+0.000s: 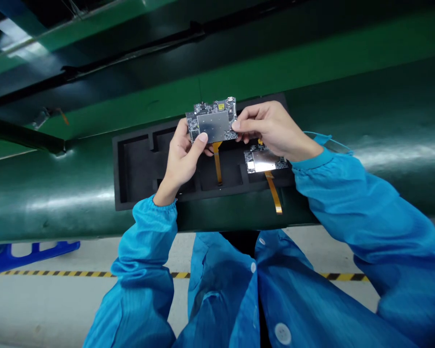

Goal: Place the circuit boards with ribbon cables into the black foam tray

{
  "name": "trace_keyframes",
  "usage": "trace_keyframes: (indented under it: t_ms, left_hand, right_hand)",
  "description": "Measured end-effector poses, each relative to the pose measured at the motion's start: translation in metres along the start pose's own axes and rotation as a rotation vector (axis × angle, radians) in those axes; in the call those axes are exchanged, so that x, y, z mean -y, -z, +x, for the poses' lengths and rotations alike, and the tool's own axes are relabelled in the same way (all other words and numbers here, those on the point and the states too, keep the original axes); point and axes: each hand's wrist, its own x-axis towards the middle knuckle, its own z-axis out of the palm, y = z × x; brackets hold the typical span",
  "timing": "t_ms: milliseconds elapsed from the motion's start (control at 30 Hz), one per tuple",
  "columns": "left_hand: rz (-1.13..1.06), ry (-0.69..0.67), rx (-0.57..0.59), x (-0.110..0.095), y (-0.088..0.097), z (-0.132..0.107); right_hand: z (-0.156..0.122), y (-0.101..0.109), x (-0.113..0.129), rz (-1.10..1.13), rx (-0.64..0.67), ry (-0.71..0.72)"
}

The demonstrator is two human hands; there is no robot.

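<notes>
Above a black foam tray (139, 164), both of my hands hold one circuit board (212, 126) with a flat metal shield. My left hand (184, 154) grips its lower left side, thumb on the shield. At the right edge, the fingertips of my right hand (263, 126) pinch the board. An orange ribbon cable (217, 163) hangs down from below it. Under my right wrist, a second circuit board (264, 160) rests at the tray's right part, and its orange ribbon cable (274, 195) reaches past the tray's front edge.
The tray lies on a green worktop (50, 183) with a rounded look. Behind it runs a dark green ledge. A light blue cord (331, 140) lies right of the tray. A small clear item (41, 117) sits at far left. Below is a floor with yellow-black tape (58, 273).
</notes>
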Motion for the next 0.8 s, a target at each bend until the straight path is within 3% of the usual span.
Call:
trace_keyframes:
  t_ms: [233,567,800]
  left_hand:
    - [0.016,-0.009,-0.006,0.0,-0.001,-0.001]
    - [-0.045,0.055,-0.035,0.0,0.0,-0.001]
    - [-0.024,0.021,-0.039,-0.002,0.0,0.0]
  right_hand:
    - [-0.001,-0.005,-0.003,0.05,-0.066,-0.002]
    - [-0.002,-0.009,-0.004,0.038,-0.001,0.03]
    - [-0.007,-0.013,0.005,0.022,0.016,0.072]
